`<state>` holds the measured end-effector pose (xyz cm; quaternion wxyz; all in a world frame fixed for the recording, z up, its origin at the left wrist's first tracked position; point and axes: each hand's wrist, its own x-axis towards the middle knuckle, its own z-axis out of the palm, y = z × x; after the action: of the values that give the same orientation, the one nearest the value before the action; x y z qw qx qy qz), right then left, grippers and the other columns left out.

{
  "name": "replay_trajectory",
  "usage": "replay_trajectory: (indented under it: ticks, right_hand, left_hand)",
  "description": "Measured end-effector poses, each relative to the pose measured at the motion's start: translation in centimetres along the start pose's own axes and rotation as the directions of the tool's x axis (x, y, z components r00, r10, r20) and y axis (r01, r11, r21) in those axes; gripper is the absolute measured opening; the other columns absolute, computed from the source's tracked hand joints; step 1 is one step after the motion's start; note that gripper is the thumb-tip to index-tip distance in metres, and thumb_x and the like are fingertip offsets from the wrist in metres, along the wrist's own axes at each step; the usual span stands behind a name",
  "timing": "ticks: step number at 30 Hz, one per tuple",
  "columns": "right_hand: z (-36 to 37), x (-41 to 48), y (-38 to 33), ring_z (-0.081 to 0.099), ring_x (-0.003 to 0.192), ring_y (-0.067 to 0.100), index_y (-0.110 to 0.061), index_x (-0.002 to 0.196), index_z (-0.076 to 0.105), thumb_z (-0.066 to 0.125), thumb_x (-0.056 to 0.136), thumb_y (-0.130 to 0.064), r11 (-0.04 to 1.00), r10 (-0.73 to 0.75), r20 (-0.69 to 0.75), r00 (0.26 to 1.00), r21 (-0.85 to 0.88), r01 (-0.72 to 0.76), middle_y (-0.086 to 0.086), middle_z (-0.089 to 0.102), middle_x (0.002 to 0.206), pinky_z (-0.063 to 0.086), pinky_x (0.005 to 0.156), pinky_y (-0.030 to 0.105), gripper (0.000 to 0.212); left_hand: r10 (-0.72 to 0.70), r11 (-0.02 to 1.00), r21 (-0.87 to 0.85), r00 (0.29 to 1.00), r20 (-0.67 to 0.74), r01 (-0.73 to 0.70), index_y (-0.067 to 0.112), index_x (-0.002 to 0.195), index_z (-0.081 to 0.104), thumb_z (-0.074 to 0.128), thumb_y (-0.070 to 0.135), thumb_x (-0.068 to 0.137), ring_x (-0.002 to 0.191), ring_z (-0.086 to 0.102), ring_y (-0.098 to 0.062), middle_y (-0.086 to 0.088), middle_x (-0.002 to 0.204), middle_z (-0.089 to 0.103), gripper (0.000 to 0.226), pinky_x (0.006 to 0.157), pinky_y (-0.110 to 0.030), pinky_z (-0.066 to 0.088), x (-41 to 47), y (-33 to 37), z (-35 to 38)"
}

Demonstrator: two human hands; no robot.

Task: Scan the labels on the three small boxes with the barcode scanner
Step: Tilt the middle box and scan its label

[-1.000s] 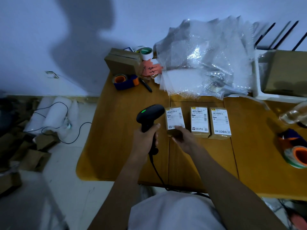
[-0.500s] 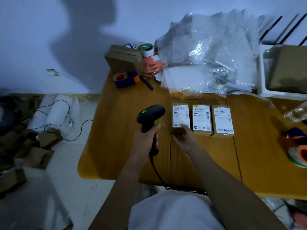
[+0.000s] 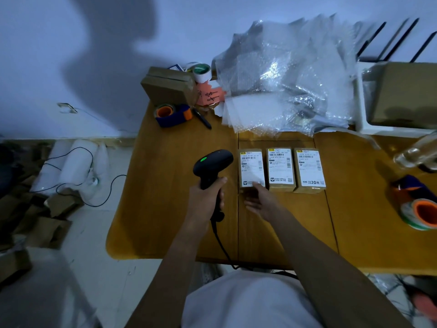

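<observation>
Three small brown boxes with white labels lie side by side on the wooden table: the left box (image 3: pixel 251 168), the middle box (image 3: pixel 280 169) and the right box (image 3: pixel 309 169). My left hand (image 3: pixel 206 200) grips the handle of a black barcode scanner (image 3: pixel 212 165), whose green light is on; its head sits just left of the left box. My right hand (image 3: pixel 259 200) is open, palm up, with its fingertips at the near edge of the left box.
The table (image 3: pixel 170 209) also holds a taped carton (image 3: pixel 169 86), a blue-and-orange tape dispenser (image 3: pixel 171 113), a black pen (image 3: pixel 202 118), a heap of bubble-wrap bags (image 3: pixel 283 86), a white tray (image 3: pixel 361 110) and tape rolls (image 3: pixel 419 211). Cardboard scraps and cables lie on the floor at left.
The left box was tilted up in my right hand; now it lies flat in line with the others. My right hand has opened and drawn back. The scanner has stayed put.
</observation>
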<state>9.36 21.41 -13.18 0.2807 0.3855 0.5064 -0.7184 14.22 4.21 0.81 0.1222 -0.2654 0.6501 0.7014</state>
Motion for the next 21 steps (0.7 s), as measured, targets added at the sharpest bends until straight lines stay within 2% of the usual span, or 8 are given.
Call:
replay_trajectory:
  ticks: [1,4,6,11,13,15,18,21]
  right_hand:
    - [-0.1,0.0,0.1,0.066,0.101,0.029,-0.015,0.125,0.053,0.059,0.098,-0.044,0.999,-0.002,-0.009,1.0,-0.053,0.002,0.012,0.066,0.105,0.055,0.085,0.041,0.04]
    - [-0.3,-0.3,0.3,0.062,0.069,0.018,-0.015,0.131,0.056,0.05,0.1,-0.049,0.969,-0.058,-0.053,0.997,-0.245,0.043,0.008,0.066,0.09,0.048,0.057,0.029,0.047]
    - [-0.4,-0.6,0.4,0.057,0.059,0.015,-0.011,0.128,0.059,0.047,0.101,-0.046,0.942,-0.109,-0.069,0.992,-0.327,0.08,0.008,0.065,0.081,0.041,0.049,0.025,0.045]
    - [-0.7,-1.3,-0.2,0.059,0.064,0.019,-0.008,0.111,0.065,0.046,0.103,-0.031,0.86,-0.3,-0.062,0.952,-0.449,0.242,0.011,0.066,0.079,0.046,0.058,0.029,0.031]
    - [-1.1,-1.5,-0.6,0.061,0.068,0.021,-0.012,0.095,0.068,0.05,0.1,-0.033,0.785,-0.435,-0.112,0.894,-0.533,0.315,0.011,0.069,0.081,0.048,0.062,0.035,0.028]
    - [-1.6,-1.9,-1.5,0.063,0.071,0.021,-0.015,0.086,0.066,0.052,0.097,-0.033,0.675,-0.553,-0.163,0.817,-0.662,0.325,0.007,0.07,0.082,0.047,0.059,0.032,0.025]
    - [-2.4,-2.3,-3.2,0.062,0.079,0.021,-0.014,0.098,0.065,0.053,0.097,-0.031,0.529,-0.678,-0.213,0.704,-0.806,0.266,0.005,0.068,0.092,0.045,0.06,0.029,0.021]
    - [-3.4,-2.1,-3.9,0.062,0.101,0.029,-0.012,0.113,0.062,0.057,0.094,-0.03,0.471,-0.747,-0.211,0.63,-0.837,0.279,0.009,0.063,0.115,0.053,0.082,0.04,0.026]
  left_hand:
    - [0.0,1.0,0.0,1.0,0.001,0.0,0.01,0.079,0.062,0.075,0.028,0.089,0.048,0.051,-0.014,-0.002,0.061,0.056,0.024,0.053,-0.029,0.047,0.0,0.0,0.1]
    - [0.002,1.0,0.006,1.0,-0.004,-0.002,0.009,0.078,0.063,0.076,0.028,0.088,0.048,0.051,-0.014,-0.003,0.06,0.057,0.025,0.056,-0.032,0.046,-0.3,0.0,0.4]
    - [0.007,1.0,0.012,1.0,-0.002,-0.007,0.01,0.078,0.063,0.076,0.029,0.088,0.048,0.051,-0.014,-0.003,0.06,0.057,0.025,0.057,-0.033,0.045,-0.5,-0.1,0.6]
    - [0.011,1.0,0.003,1.0,0.017,-0.011,0.011,0.079,0.063,0.075,0.026,0.089,0.049,0.051,-0.013,-0.002,0.061,0.056,0.022,0.054,-0.028,0.046,-1.0,-0.2,0.9]
    - [0.014,1.0,-0.002,1.0,0.026,-0.013,0.012,0.08,0.064,0.075,0.026,0.089,0.049,0.052,-0.012,-0.001,0.061,0.056,0.02,0.053,-0.027,0.047,-1.1,-0.2,1.1]
    - [0.018,1.0,0.0,0.999,0.032,-0.018,0.012,0.084,0.065,0.074,0.025,0.09,0.048,0.052,-0.011,-0.001,0.061,0.056,0.017,0.051,-0.024,0.048,-1.2,-0.1,1.1]
    - [0.026,1.0,0.003,0.999,0.045,-0.026,0.01,0.087,0.065,0.073,0.024,0.091,0.047,0.051,-0.01,-0.002,0.063,0.056,0.017,0.048,-0.02,0.048,-1.3,-0.1,1.2]
    - [0.027,1.0,0.002,0.999,0.043,-0.028,0.011,0.084,0.065,0.073,0.024,0.091,0.047,0.051,-0.01,-0.001,0.062,0.056,0.017,0.047,-0.02,0.047,-1.4,-0.1,1.2]
